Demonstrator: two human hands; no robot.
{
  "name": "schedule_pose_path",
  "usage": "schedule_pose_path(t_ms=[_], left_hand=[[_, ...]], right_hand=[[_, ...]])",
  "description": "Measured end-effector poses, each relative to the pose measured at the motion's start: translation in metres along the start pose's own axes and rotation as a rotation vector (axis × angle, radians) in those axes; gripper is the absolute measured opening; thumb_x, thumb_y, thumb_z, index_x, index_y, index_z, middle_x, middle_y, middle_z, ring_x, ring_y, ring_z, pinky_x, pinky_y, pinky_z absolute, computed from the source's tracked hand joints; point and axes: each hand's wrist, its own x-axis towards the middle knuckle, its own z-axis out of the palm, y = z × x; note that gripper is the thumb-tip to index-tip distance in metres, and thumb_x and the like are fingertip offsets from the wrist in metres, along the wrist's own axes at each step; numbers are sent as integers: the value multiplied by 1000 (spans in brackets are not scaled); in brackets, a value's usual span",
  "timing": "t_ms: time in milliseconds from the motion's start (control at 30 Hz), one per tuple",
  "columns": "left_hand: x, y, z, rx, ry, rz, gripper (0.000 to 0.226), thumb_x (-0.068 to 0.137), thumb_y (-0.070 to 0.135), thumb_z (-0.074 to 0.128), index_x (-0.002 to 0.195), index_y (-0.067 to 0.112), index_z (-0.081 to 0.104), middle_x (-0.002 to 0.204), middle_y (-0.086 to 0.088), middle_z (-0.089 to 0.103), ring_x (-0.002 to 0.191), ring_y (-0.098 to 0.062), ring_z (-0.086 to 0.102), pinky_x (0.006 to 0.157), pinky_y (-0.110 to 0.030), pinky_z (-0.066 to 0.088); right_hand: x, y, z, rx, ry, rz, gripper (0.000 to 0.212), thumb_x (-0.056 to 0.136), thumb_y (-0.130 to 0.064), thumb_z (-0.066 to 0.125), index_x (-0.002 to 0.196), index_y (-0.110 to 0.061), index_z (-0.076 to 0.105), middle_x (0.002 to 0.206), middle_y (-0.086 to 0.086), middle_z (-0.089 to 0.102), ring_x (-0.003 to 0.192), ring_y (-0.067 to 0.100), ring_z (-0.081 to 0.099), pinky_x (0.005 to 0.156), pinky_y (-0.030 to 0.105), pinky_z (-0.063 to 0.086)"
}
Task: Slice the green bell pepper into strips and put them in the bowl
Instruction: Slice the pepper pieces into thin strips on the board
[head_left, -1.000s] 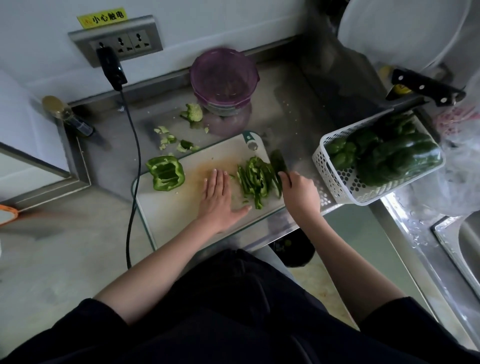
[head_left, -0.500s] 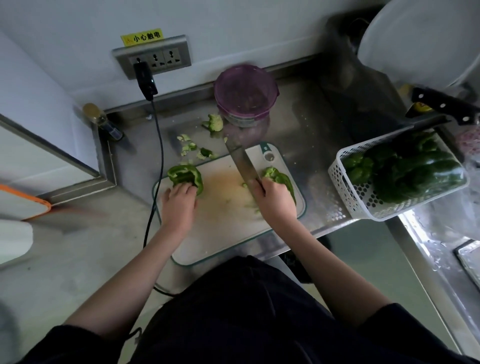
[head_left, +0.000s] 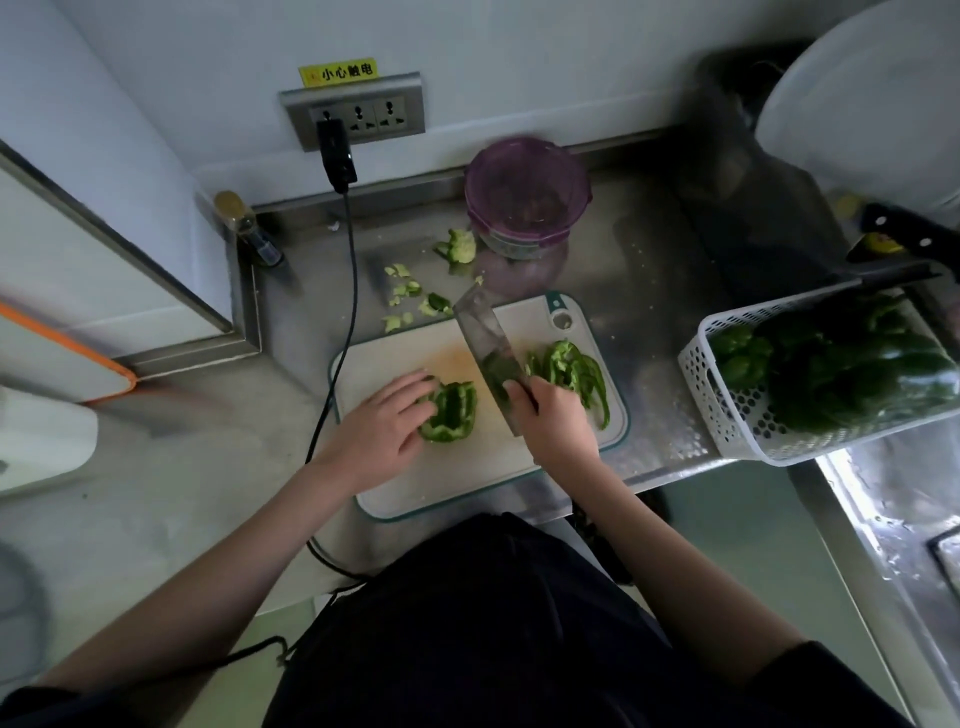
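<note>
Left hand (head_left: 387, 434) has dragged the green bell pepper half (head_left: 451, 411) to mid-board, fingers pressing it. Right hand (head_left: 553, 423) grips the steel cleaver (head_left: 485, 345); cut green strips (head_left: 571, 371) beside, purple plastic bowl (head_left: 525, 195) behind.

A steel worktop (head_left: 644, 270) meets a pale wall (head_left: 519, 52) bearing a triple socket (head_left: 358, 111) under a yellow label (head_left: 337, 73).

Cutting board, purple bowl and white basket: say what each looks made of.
Cutting board: probably plastic, matte off-white with a teal rim and a moulded hanging hole. Purple bowl: likely translucent plastic, though tinted glass is possible; light passes through its tinted wall. White basket: plastic, glossy white, with moulded perforations across its walls.
</note>
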Motion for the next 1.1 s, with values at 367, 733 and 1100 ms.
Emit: schedule_pose_path(t_ms=[367,733,1100], left_hand=[[26,24,2,-351,-81,-509,93,68,35,81,142,11,31,139,-11,43,129,-31,32,106,-42,33],[41,35,-4,-494,-35,-621,61,77,13,72,133,13,46,123,-9,41,103,-22,53,91,-22,41],[52,52,3,-599,-159,-819,39,86,20,52,121,21,34,80,-7,58,60,-25,61,48,-41,56]], right_hand=[[-10,-10,21,31,30,121,33,101,-37,36,79,-15,47,62,-1,50,55,18,51,44,26,32],[-16,-14,29,142,108,168,38,100,-36,39,64,-21,38,60,2,50,57,26,54,45,32,42],[-17,-13,45,93,119,220,37,101,-36,36,72,-15,44,69,9,57,58,23,52,46,28,32]])
